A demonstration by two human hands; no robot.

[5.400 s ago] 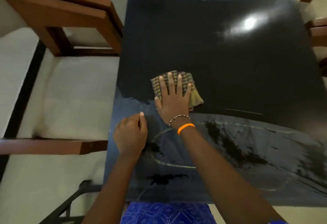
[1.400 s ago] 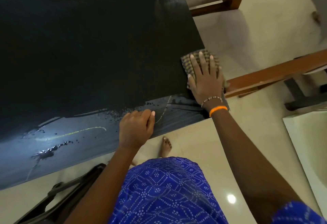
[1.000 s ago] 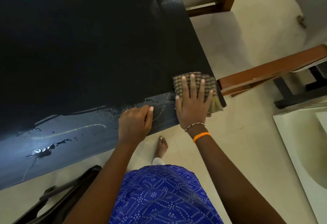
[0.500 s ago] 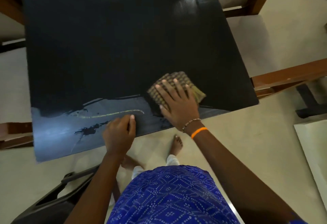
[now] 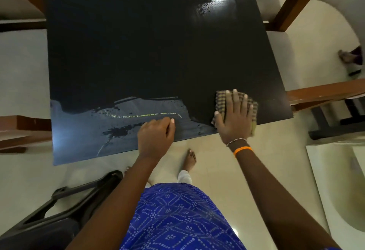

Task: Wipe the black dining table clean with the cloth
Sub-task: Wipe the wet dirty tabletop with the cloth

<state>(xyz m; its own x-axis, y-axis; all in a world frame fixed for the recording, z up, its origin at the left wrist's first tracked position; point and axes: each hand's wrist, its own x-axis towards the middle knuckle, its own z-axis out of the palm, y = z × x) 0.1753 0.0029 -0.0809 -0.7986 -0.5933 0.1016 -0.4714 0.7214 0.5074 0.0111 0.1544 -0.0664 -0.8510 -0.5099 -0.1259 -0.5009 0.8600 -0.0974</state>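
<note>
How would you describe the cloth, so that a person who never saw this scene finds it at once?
Start from the black dining table and follow its near edge toward the right corner. There the right hand presses flat on a folded cloth. It is checked brown and tan, the only patterned thing on the dark top.

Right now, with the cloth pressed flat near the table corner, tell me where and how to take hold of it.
Take the cloth by its near right corner, which hangs past the table edge, pinching from below and the right. The rest lies folded flat under the right hand, so no other edge is lifted. The left hand rests on the table's near edge.
</note>
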